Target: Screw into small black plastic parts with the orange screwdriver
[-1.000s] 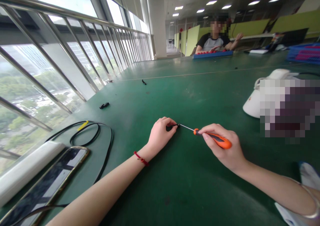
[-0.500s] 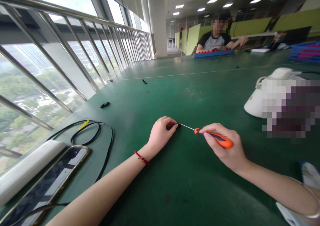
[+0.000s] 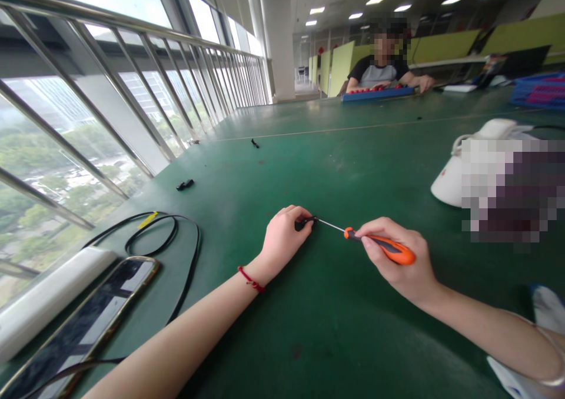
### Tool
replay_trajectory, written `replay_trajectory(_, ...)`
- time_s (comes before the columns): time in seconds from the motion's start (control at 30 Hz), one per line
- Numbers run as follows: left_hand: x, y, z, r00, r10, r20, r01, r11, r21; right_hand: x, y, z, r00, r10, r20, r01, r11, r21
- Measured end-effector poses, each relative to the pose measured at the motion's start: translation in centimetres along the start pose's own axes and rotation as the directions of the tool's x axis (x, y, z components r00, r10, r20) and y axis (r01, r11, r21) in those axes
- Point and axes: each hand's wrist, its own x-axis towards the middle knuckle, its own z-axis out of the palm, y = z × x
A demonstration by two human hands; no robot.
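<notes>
Over the table [image 3: 282, 169], left hand [image 3: 285, 234] pinching a black part [image 3: 302, 225], right hand [image 3: 408, 272] clasps a screwdriver [image 3: 391, 248] slanting tip-left

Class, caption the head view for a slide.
Over a green table, the right hand points an orange-handled screwdriver at a small black part in the left hand.

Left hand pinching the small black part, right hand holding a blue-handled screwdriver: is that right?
The handle colour is off: the head view shows the right hand holding an orange and black screwdriver, not blue. The left hand does pinch the small black part.
</notes>
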Motion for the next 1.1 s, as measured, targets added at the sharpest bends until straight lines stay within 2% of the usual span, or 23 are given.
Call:
replay_trajectory(0.37,-0.26,0.27,-0.02,0.999,0.034,0.042,-0.038,0.994,0.102,0.16,-0.21,0.09,1.0,0.015,0.002,-0.015,1.0,-0.02)
replay_trajectory(0.6,-0.32,0.45,-0.08,0.999,0.049,0.022,-0.052,0.985,0.163,0.21,-0.28,0.09,1.0,0.011,-0.008,-0.011,1.0,-0.022)
replay_trajectory(1.0,-0.31,0.24,-0.01,0.998,0.06,0.021,-0.062,0.994,0.093,0.17,-0.18,0.02,1.0,0.02,0.005,-0.02,0.999,-0.028)
replay_trajectory(1.1,-0.28,0.13,0.02,0.997,0.073,0.019,-0.075,0.995,0.071,0.1,-0.24,0.16,0.999,0.037,0.011,-0.037,0.999,0.016)
